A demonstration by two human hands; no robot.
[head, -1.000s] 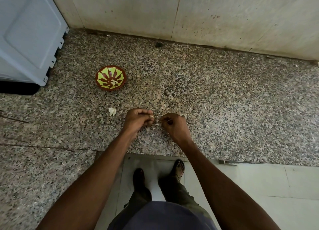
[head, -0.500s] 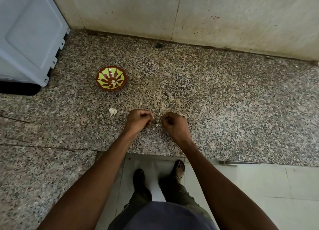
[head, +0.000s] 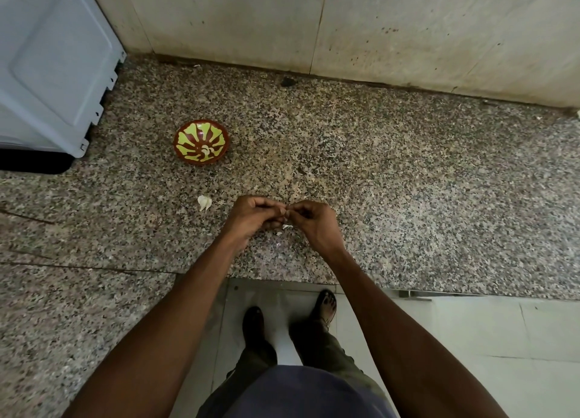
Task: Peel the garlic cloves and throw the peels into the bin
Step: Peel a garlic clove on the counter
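At the frame's centre my left hand [head: 251, 216] and right hand [head: 314, 223] meet fingertip to fingertip, both pinching one garlic clove [head: 285, 218], mostly hidden between them. Another clove [head: 204, 202] lies just left, on the counter [head: 408, 197].

The hands [head: 284, 218] hide the garlic clove; the grey appliance [head: 53, 69] is cut off left.
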